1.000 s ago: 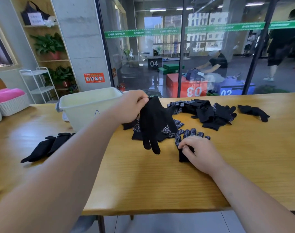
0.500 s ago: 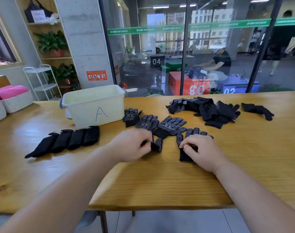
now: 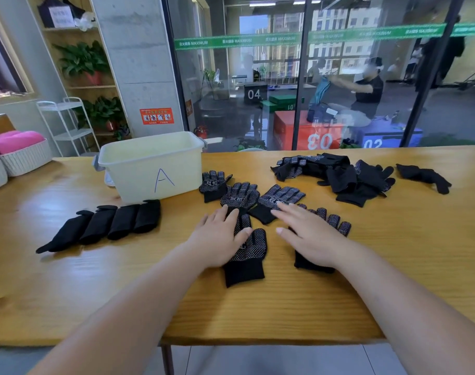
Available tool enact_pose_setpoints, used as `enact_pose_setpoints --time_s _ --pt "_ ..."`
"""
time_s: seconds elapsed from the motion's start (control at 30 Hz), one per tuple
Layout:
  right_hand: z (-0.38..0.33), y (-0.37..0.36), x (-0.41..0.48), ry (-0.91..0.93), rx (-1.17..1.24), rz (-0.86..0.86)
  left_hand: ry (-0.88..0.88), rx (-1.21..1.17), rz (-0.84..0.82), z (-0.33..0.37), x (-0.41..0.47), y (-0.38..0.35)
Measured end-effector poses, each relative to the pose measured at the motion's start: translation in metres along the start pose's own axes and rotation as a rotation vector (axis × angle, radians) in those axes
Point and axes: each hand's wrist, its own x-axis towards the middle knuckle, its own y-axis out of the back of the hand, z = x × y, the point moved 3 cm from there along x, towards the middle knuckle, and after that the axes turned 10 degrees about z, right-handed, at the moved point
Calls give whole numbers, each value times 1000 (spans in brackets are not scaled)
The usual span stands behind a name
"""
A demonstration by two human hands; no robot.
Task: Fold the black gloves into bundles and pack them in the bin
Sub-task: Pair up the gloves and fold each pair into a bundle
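Two black dotted gloves lie flat side by side near the table's front. My left hand [image 3: 220,239] presses flat on the left glove [image 3: 248,255], whose cuff points toward me. My right hand [image 3: 309,236] rests with straight fingers on the right glove [image 3: 336,226]. Three more dotted gloves [image 3: 240,194] lie fanned just beyond my fingertips. A pale yellow bin [image 3: 152,169] marked "A" stands at the back left. A row of folded black bundles [image 3: 106,224] lies in front of it.
A loose pile of black gloves [image 3: 339,175] sits at the back right, with a single glove [image 3: 424,177] further right. White baskets with pink cloth [image 3: 17,152] stand at the far left. Behind the wooden table [image 3: 258,307] is a glass wall.
My left hand brought the lifted glove down and laid it flat on the table beside the right glove. My right hand's fingers have straightened over its glove.
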Motion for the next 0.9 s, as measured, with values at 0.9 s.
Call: enact_pose_setpoints --time_s 0.9 --pt "14 -14 10 -241 -264 146 -108 157 193 18 47 -19"
